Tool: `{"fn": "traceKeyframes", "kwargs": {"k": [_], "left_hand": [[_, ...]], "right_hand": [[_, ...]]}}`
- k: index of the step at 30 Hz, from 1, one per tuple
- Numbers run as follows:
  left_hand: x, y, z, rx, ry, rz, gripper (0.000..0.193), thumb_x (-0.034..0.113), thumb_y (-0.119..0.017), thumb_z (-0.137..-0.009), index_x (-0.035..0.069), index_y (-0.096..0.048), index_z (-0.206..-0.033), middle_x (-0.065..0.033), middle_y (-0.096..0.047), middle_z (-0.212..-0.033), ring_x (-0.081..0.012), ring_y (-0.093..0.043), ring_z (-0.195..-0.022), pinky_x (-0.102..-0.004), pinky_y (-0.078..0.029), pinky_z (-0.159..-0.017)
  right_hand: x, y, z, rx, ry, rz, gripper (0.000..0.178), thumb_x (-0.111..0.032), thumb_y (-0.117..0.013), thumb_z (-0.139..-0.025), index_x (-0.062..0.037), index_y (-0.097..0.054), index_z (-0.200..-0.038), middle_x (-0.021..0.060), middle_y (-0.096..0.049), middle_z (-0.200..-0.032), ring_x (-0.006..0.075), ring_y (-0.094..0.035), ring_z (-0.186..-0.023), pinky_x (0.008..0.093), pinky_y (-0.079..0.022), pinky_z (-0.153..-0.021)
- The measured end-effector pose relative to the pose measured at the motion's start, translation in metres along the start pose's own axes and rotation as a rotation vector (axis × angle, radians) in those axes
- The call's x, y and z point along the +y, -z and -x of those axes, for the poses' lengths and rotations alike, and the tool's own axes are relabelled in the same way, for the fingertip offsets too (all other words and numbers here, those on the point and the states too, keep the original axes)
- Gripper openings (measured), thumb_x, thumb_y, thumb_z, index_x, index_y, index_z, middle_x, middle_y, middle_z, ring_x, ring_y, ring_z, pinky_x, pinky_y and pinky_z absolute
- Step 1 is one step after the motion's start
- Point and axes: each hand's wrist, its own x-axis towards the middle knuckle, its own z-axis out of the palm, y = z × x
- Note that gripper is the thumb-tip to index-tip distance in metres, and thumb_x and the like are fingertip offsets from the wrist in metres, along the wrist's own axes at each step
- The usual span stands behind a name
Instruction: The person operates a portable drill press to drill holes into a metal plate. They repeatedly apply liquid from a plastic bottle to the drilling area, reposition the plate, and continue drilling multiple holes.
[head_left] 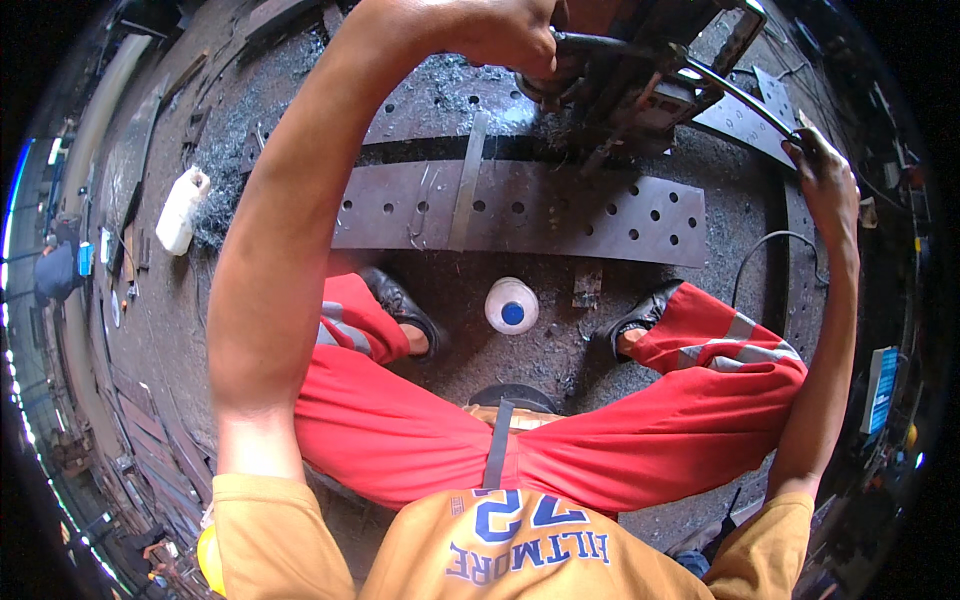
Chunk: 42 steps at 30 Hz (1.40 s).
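I sit with legs apart in red trousers over a long steel plate [560,215] drilled with several holes. A drilling machine [640,90] stands on the plate's far side. My left hand [505,35] is closed on the machine's top near a dark round part. My right hand [822,165] grips the end of a thin metal lever [735,90] that runs from the machine to the right. A narrow flat steel strip [466,180] lies across the plate.
A white bottle with a blue cap [511,305] stands between my black shoes. A white plastic jug [181,210] lies at left among metal shavings [225,150]. A black cable [765,245] loops at right. More steel plates [745,120] lie around the machine.
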Motion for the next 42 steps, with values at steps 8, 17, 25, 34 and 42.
{"fn": "traceKeyframes", "kwargs": {"k": [8, 17, 25, 34, 42], "left_hand": [[0.004, 0.002, 0.006, 0.001, 0.008, 0.026, 0.027, 0.018, -0.068, -0.084, -0.004, -0.072, -0.098, -0.0201, -0.073, -0.089, -0.0306, -0.071, -0.082, -0.0413, -0.057, -0.075], [0.0, -0.007, -0.002, 0.023, -0.006, 0.031, 0.026, 0.016, -0.067, -0.083, -0.004, -0.073, -0.099, -0.0202, -0.073, -0.088, -0.0306, -0.071, -0.082, -0.0416, -0.057, -0.076], [0.002, -0.002, 0.003, 0.014, 0.053, 0.019, 0.025, 0.016, -0.067, -0.082, -0.004, -0.072, -0.097, -0.0201, -0.073, -0.087, -0.0301, -0.071, -0.08, -0.0415, -0.057, -0.074], [-0.008, -0.002, 0.008, 0.037, -0.064, 0.074, 0.025, 0.017, -0.068, -0.081, -0.003, -0.072, -0.096, -0.0195, -0.073, -0.086, -0.0301, -0.071, -0.078, -0.0418, -0.057, -0.073], [-0.017, -0.007, -0.001, 0.04, -0.13, 0.102, 0.028, 0.016, -0.066, -0.078, -0.006, -0.07, -0.096, -0.0213, -0.072, -0.083, -0.0308, -0.071, -0.077, -0.0418, -0.056, -0.072]], "right_hand": [[-0.003, 0.002, -0.002, 0.005, 0.001, 0.013, 0.034, -0.041, -0.065, -0.097, -0.0109, -0.069, -0.113, 0.0127, -0.074, -0.107, 0.0325, -0.072, -0.097, 0.0433, -0.053, -0.08], [0.0, 0.001, 0.004, -0.013, -0.032, 0.019, 0.032, -0.039, -0.065, -0.097, -0.0126, -0.069, -0.114, 0.0125, -0.074, -0.107, 0.0322, -0.071, -0.098, 0.0439, -0.053, -0.081], [0.0, -0.001, -0.003, 0.007, 0.002, 0.005, 0.032, -0.041, -0.065, -0.096, -0.0123, -0.068, -0.111, 0.0134, -0.073, -0.105, 0.0338, -0.071, -0.097, 0.0447, -0.052, -0.079], [-0.002, 0.004, -0.002, -0.028, -0.002, -0.017, 0.034, -0.042, -0.065, -0.096, -0.0112, -0.067, -0.111, 0.0154, -0.073, -0.104, 0.0362, -0.07, -0.097, 0.0446, -0.052, -0.078], [-0.009, 0.009, 0.002, 0.028, 0.026, 0.013, 0.033, -0.039, -0.065, -0.097, -0.0105, -0.069, -0.112, 0.0138, -0.071, -0.112, 0.0354, -0.069, -0.1, 0.0459, -0.052, -0.082]]}}
